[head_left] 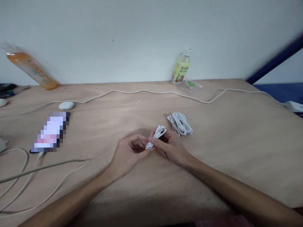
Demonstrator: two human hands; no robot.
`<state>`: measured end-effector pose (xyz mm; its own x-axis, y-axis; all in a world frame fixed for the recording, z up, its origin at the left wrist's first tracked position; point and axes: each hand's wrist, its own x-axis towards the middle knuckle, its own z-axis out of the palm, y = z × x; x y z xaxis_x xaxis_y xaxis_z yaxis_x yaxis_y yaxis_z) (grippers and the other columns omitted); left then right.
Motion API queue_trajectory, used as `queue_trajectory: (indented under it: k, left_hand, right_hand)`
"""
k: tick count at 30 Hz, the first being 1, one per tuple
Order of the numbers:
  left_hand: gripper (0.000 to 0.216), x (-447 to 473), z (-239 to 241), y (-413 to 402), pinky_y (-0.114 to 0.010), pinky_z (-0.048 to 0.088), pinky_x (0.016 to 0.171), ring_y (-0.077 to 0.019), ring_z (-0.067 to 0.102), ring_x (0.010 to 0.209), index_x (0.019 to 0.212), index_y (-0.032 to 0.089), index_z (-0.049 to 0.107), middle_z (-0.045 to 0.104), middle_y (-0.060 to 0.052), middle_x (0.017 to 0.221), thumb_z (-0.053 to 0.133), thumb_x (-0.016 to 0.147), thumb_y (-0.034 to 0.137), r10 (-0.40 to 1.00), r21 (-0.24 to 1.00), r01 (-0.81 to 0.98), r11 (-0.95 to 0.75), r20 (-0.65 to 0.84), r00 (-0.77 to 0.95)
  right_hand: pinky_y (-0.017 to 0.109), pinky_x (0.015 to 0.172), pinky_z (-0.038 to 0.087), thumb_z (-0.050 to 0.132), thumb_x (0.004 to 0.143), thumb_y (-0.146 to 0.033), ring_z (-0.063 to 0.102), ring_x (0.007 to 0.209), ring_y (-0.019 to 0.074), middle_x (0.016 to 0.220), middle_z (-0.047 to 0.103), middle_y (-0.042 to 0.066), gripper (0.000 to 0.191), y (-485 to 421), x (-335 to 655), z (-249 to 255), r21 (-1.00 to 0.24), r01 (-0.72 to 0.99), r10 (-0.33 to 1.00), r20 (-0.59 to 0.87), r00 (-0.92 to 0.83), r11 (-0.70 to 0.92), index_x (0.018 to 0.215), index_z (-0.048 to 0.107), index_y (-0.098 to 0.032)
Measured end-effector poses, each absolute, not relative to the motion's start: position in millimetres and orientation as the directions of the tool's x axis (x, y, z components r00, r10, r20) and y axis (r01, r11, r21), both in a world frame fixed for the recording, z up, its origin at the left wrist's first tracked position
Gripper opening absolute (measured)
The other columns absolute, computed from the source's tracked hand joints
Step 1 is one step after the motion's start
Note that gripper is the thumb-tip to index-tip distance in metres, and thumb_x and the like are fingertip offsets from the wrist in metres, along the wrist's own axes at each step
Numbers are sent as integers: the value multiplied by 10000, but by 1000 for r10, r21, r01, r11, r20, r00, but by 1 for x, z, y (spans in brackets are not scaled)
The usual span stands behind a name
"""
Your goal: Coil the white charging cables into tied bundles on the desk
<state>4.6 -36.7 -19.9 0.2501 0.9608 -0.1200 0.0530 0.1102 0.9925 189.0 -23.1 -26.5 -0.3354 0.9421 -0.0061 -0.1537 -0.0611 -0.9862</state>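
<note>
Between my two hands, a little above the table, is a small coiled white cable, bunched into a narrow bundle with loops at its upper end. My left hand pinches its lower end between thumb and fingertips. Closed around its middle, the thumb on top, is my right hand. My fingers hide part of the bundle. Just beyond my right hand lies a pile of coiled white cables on the table.
A phone with a cord plugged in and a white earbud case lie left. One long white cord crosses the wooden table. An orange drink bottle, a yellow drink bottle and clear plastic packaging are by the wall.
</note>
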Motion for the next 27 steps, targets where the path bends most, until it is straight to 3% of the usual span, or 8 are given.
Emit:
queue_trajectory:
  k: [8,16,21,27]
  left_hand:
    - [290,3,-17,-35,-238,540,562,-127,639,593,853,184,762,725,4,693,951,734,369,955,990,34,135,-140,263]
    - [346,1,-17,-33,-242,599,574,-131,674,615,897,158,793,763,-18,735,984,721,387,955,984,-33,173,-159,251]
    - [350,2,-17,-34,-249,607,545,-140,689,602,966,169,781,759,-8,745,950,767,402,971,994,-27,109,-101,217]
    - [370,3,-14,-35,-227,597,538,-124,681,576,1069,177,797,735,18,720,937,798,386,980,997,-49,64,-53,190]
  right_hand:
    - [244,471,282,833,900,-554,416,549,108,640,526,-49,360,-23,190,-31,-982,-168,944,-31,-328,-91,847,695,-226]
    - [206,419,295,929,806,-442,465,523,79,789,701,-19,353,-17,192,-35,-966,-227,924,-29,-382,-124,984,721,-219]
    - [205,395,310,873,875,-504,398,462,49,782,672,-40,348,-15,193,-35,-969,-219,920,-21,-392,-115,951,689,-218]
    - [204,381,323,832,914,-580,432,472,60,728,583,-57,399,-17,193,-34,-979,-177,933,-29,-360,-99,955,679,-213]
